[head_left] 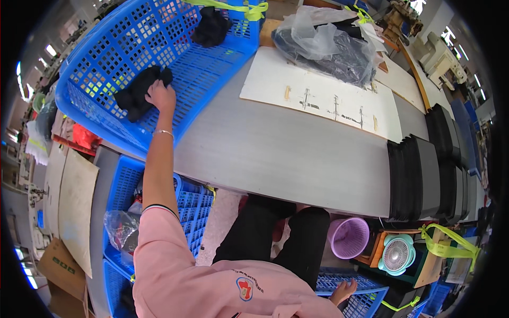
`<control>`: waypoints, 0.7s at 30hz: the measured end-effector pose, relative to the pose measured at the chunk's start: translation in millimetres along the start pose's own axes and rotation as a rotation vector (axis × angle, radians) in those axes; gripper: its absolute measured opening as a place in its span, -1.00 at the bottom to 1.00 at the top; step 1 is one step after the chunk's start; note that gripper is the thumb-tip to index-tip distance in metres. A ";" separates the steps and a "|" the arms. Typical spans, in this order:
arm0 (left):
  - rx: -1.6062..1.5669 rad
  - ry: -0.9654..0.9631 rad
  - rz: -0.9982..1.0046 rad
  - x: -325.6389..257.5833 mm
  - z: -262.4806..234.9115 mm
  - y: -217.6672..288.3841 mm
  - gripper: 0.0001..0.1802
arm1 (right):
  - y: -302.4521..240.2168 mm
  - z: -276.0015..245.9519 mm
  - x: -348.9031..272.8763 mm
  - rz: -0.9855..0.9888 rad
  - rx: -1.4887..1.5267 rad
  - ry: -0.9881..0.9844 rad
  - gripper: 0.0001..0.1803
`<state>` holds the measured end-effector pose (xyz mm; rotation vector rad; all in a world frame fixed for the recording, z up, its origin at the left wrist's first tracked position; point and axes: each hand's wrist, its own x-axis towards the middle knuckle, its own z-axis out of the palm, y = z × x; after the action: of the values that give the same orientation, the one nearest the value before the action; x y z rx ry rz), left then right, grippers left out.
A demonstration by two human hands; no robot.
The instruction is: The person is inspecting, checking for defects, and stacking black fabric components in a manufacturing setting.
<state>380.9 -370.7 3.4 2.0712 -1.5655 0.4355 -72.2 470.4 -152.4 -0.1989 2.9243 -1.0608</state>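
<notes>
My left hand (161, 96) reaches far into a large blue plastic basket (212, 79), its fingers closed on a bunched black cloth piece (137, 94). What kind of garment or part the cloth is, I cannot make out. A second black cloth bundle (211, 27) lies deeper in the same basket, apart from my hand. Low on the right, my right hand (343, 291) hangs beside my body at another blue basket (366, 299). Its fingers look loosely apart, and nothing shows in them.
Stacked black panels (416, 177) stand at the grey table's (265, 153) right end. A white board (318, 98) lies at the back under a clear plastic bag (328, 45) of dark material. Below are a purple bin (349, 238), a small fan (396, 254) and more blue baskets (193, 212).
</notes>
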 end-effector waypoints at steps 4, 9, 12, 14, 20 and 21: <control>-0.804 0.297 0.175 -46.9 -100.3 62.9 -0.75 | -124.0 19.1 0.6 -0.142 0.204 -0.151 -0.57; -1.647 -0.175 -0.156 -138.2 -184.0 110.4 -0.85 | -235.5 44.3 -11.8 -0.434 0.292 -0.252 -0.57; -1.992 -0.532 -0.374 -175.2 -176.7 115.2 -0.84 | -278.7 56.4 -26.0 -0.442 0.324 -0.335 -0.58; -1.988 -0.889 -0.420 -200.0 -153.6 119.1 -0.80 | -294.5 60.6 -34.0 -0.478 0.345 -0.393 -0.57; -1.401 -0.788 -0.261 -270.5 -148.7 120.5 -0.63 | -287.4 50.8 -43.9 -0.572 0.344 -0.404 -0.60; -1.274 -0.483 -0.030 -282.5 -162.4 122.5 -0.60 | -283.6 49.9 -44.8 -0.561 0.347 -0.404 -0.60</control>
<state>190.3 -79.5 10.5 1.1680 -1.4088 -0.9316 7.1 228.7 -10.1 -1.1163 2.3206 -1.3625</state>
